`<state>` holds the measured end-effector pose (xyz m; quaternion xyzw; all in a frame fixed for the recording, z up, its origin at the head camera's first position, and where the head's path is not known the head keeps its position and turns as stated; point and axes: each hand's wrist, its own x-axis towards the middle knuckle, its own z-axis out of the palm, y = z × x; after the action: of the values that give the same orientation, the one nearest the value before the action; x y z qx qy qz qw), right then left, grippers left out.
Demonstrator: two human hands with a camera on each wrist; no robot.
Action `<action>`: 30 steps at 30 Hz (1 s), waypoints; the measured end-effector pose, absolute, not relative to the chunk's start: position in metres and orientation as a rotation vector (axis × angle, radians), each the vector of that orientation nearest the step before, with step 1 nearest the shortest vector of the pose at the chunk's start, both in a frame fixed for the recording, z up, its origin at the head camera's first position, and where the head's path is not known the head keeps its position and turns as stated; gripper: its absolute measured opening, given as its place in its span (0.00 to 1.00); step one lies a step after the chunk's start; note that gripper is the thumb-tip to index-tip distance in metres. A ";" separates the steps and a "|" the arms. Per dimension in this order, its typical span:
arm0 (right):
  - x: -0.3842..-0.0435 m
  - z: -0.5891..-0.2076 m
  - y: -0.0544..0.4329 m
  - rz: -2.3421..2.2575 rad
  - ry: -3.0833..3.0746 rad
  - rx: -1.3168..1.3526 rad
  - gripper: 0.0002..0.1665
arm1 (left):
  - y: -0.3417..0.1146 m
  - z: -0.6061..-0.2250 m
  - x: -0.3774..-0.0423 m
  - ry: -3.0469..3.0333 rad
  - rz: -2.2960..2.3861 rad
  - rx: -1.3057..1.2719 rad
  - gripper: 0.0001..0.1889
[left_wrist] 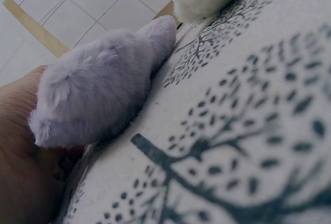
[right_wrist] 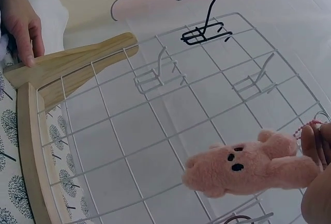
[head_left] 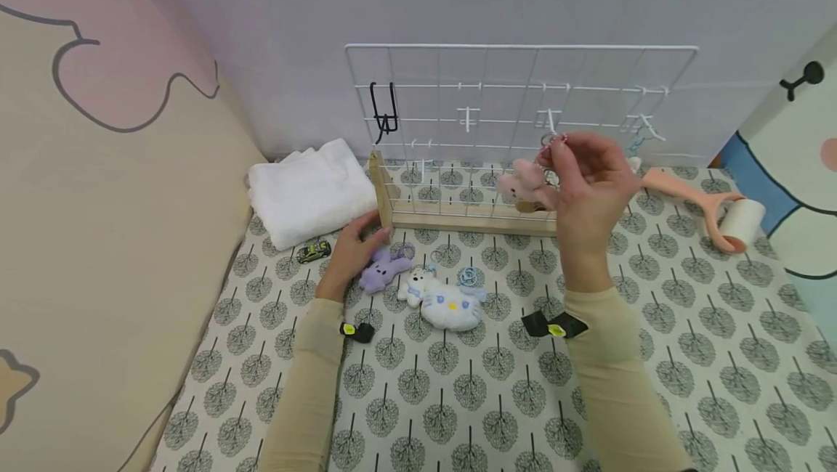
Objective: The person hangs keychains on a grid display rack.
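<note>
My right hand (head_left: 591, 174) pinches the beaded chain of a pink plush keychain (right_wrist: 253, 167) near a white hook (head_left: 551, 120) on the wire grid rack (head_left: 451, 86). The metal ring (right_wrist: 321, 115) sits above the fingers; whether it touches the hook, I cannot tell. My left hand (head_left: 356, 247) holds the end of the rack's wooden foot (head_left: 379, 189), thumb and fingers about it. Beside that hand lies a purple plush keychain (head_left: 381, 271), also large in the left wrist view. A small white plush dog (head_left: 415, 287) and a white plush cat face (head_left: 451, 306) lie to its right.
Behind the left hand is a folded white towel (head_left: 310, 192), with a toy car (head_left: 314, 252) before it. A black hook (head_left: 384, 110) and several white hooks hang on the grid. At the right lies a peach-handled lint roller (head_left: 713, 214). Patterned cloth (head_left: 471, 399) covers the table.
</note>
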<state>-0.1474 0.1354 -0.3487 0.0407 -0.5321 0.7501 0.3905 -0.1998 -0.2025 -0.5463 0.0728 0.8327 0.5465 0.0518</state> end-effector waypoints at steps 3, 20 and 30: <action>-0.149 -0.352 0.135 1.941 -1.329 0.089 0.06 | -0.202 -0.546 -0.199 2.541 1.648 0.208 0.32; -0.147 -0.366 0.137 1.982 -1.375 -0.084 0.08 | -0.203 -0.547 -0.201 2.553 1.659 0.226 0.31; -0.136 -0.389 0.139 1.922 -1.456 -0.064 0.07 | -0.202 -0.547 -0.201 2.538 1.675 0.226 0.31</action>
<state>-0.1362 0.1387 -0.3892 -0.0248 -0.5639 0.7444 0.3568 -0.2007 -0.2021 -0.5472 0.0740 0.8315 0.5487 0.0459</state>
